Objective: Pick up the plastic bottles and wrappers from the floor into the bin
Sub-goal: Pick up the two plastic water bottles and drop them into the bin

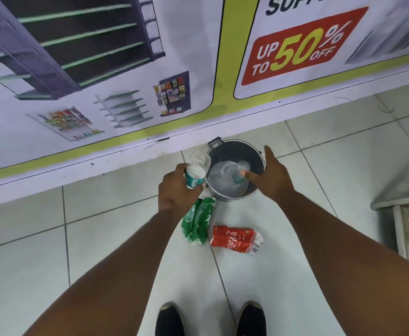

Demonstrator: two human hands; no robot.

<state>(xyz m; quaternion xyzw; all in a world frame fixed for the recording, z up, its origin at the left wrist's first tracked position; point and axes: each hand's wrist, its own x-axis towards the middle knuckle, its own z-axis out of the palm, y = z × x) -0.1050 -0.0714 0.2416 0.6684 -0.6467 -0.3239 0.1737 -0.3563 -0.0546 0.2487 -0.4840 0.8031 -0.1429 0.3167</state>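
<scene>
A grey metal bin [225, 151] stands on the tiled floor by the wall. My left hand [176, 190] grips a clear plastic bottle [197, 169] with a teal label, held at the bin's left rim. My right hand [273, 175] hovers over the bin's right side with fingers spread and nothing in them. Just below its thumb a second clear bottle [240, 173], blurred, is inside the bin. A green wrapper [197, 223] and a red cola wrapper [235, 240] lie on the floor in front of the bin.
A wall with a printed shelf-and-discount banner [126, 69] runs right behind the bin. A metal stand or table leg [402, 229] is at the right edge. My two black shoes [210, 318] are at the bottom on white tiles.
</scene>
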